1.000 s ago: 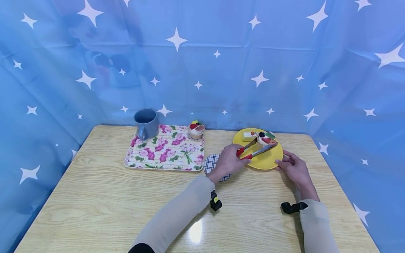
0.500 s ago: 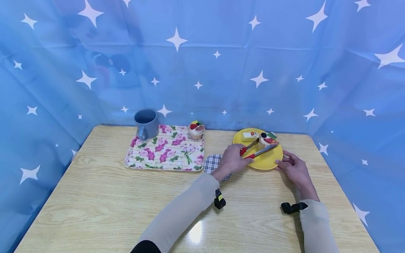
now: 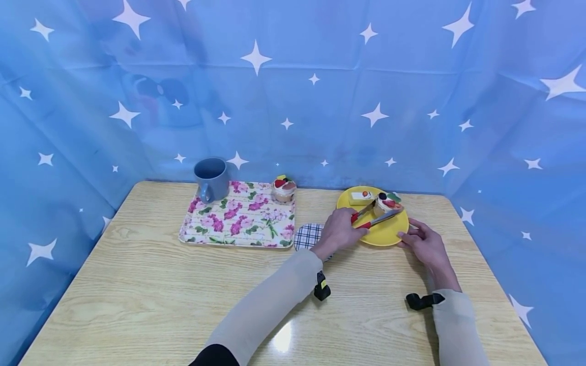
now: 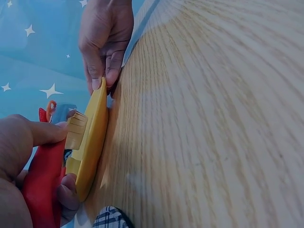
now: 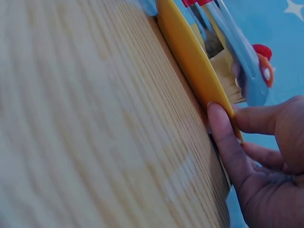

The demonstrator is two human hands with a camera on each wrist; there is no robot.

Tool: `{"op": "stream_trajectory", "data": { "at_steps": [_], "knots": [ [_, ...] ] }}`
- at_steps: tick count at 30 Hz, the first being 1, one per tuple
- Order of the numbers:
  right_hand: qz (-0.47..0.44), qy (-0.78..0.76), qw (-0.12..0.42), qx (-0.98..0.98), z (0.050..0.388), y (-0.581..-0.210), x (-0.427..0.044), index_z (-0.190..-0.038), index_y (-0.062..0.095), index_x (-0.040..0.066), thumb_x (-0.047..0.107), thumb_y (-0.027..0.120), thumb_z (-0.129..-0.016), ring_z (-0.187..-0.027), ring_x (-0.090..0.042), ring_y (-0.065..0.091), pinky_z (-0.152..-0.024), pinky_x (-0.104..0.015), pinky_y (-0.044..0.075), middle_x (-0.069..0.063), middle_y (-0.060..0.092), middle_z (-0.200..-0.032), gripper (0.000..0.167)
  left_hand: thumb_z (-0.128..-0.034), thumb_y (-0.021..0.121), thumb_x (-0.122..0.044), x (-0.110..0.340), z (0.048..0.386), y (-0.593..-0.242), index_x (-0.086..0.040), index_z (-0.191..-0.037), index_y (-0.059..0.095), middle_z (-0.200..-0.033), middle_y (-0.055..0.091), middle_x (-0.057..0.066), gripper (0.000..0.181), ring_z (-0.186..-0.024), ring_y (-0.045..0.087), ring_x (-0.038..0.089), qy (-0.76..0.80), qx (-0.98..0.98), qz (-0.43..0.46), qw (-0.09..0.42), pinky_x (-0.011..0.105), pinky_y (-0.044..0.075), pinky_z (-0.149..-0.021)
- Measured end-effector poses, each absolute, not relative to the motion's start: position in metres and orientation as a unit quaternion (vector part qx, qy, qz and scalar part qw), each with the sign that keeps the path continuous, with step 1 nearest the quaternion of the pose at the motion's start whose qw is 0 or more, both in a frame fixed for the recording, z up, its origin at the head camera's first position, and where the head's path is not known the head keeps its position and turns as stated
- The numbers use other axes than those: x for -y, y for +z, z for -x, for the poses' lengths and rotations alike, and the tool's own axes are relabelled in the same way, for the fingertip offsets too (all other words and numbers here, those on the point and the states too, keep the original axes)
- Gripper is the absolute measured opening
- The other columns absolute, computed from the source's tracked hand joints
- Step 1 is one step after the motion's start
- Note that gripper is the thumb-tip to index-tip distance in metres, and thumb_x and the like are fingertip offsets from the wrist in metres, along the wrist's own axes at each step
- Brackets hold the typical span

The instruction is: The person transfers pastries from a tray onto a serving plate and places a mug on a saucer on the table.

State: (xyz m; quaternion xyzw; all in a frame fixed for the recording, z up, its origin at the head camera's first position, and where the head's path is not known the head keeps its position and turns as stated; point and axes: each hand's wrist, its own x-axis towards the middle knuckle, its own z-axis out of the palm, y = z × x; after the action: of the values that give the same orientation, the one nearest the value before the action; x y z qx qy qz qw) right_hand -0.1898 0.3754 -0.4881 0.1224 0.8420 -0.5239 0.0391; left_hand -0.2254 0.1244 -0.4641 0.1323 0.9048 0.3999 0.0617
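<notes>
My left hand [image 3: 341,230] holds a pair of tongs [image 3: 383,217] by their red grips, also seen as a red handle [image 4: 42,187] in the left wrist view. The metal arms stand either side of a fruit-topped cupcake [image 3: 388,202], low over the yellow plate [image 3: 382,238]. Whether they squeeze it I cannot tell. Its ridged case [image 5: 227,78] shows beside the tongs in the right wrist view. With thumb and fingers my right hand [image 3: 428,246] pinches the plate's near right rim. A pale rectangular piece of cake [image 3: 359,198] lies at the plate's back left.
Left of the plate lies a flowered tray [image 3: 238,223]. A blue mug [image 3: 212,180] stands at its back left corner, and another fruit-topped cupcake [image 3: 284,189] at its back right. A checked coaster [image 3: 305,236] is partly under my left forearm. A starry curtain [image 3: 293,91] hangs behind.
My left hand and the tongs have shifted slightly to the right, and the cupcake between the arms moved a little rightward too. My right hand has stayed on the plate's rim.
</notes>
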Motion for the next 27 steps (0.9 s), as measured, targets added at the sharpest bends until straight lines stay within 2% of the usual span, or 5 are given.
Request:
{"op": "stream_trajectory", "data": {
  "at_steps": [4,9,12,18,27],
  "knots": [
    [-0.125,-0.516,0.042,-0.846,0.1897,-0.4874,-0.3753,-0.162,0.024,0.005,0.030,0.065,-0.102,-0.084,0.005,0.068,-0.079,-0.020,0.059,-0.022,0.054,-0.137,0.077,-0.0874,0.081,-0.042,-0.1273,0.2264,-0.4618,-0.012,-0.099,0.068,-0.074,0.044,-0.002,0.035,-0.064,0.043,0.013,0.391,-0.911,-0.117,0.064,0.025,0.031,-0.057],
    [-0.125,-0.513,0.041,-0.848,0.1899,-0.4879,-0.3757,-0.162,0.024,0.005,0.031,0.065,-0.102,-0.084,0.005,0.068,-0.079,-0.020,0.059,-0.019,0.056,-0.134,0.077,-0.0868,0.081,-0.044,-0.1300,0.2267,-0.4598,-0.015,-0.082,0.060,-0.066,0.037,-0.003,0.037,-0.057,0.036,0.013,0.374,-0.919,-0.110,0.062,0.025,0.028,-0.054],
    [-0.127,-0.516,0.040,-0.846,0.1901,-0.4885,-0.3759,-0.162,0.025,0.005,0.030,0.065,-0.102,-0.084,0.005,0.067,-0.079,-0.020,0.059,-0.019,0.055,-0.134,0.076,-0.0864,0.081,-0.045,-0.1305,0.2263,-0.4591,-0.015,-0.080,0.059,-0.065,0.036,-0.003,0.038,-0.057,0.036,0.013,0.370,-0.920,-0.113,0.063,0.026,0.028,-0.054],
    [-0.121,-0.513,0.040,-0.849,0.1910,-0.4899,-0.3758,-0.162,0.025,0.005,0.030,0.064,-0.102,-0.084,0.007,0.066,-0.078,-0.020,0.059,-0.025,0.053,-0.139,0.075,-0.0834,0.085,-0.042,-0.1303,0.2248,-0.4588,-0.014,-0.093,0.067,-0.073,0.048,-0.005,0.035,-0.066,0.046,0.012,0.377,-0.916,-0.117,0.075,0.025,0.033,-0.058],
    [-0.117,-0.507,0.040,-0.853,0.1914,-0.4917,-0.3772,-0.162,0.025,0.006,0.032,0.063,-0.103,-0.085,0.009,0.065,-0.077,-0.019,0.058,-0.026,0.052,-0.141,0.075,-0.0789,0.089,-0.039,-0.1289,0.2224,-0.4630,-0.011,-0.111,0.071,-0.085,0.059,-0.005,0.047,-0.074,0.052,0.012,0.392,-0.910,-0.117,0.066,0.026,0.040,-0.063]
  ]
}}
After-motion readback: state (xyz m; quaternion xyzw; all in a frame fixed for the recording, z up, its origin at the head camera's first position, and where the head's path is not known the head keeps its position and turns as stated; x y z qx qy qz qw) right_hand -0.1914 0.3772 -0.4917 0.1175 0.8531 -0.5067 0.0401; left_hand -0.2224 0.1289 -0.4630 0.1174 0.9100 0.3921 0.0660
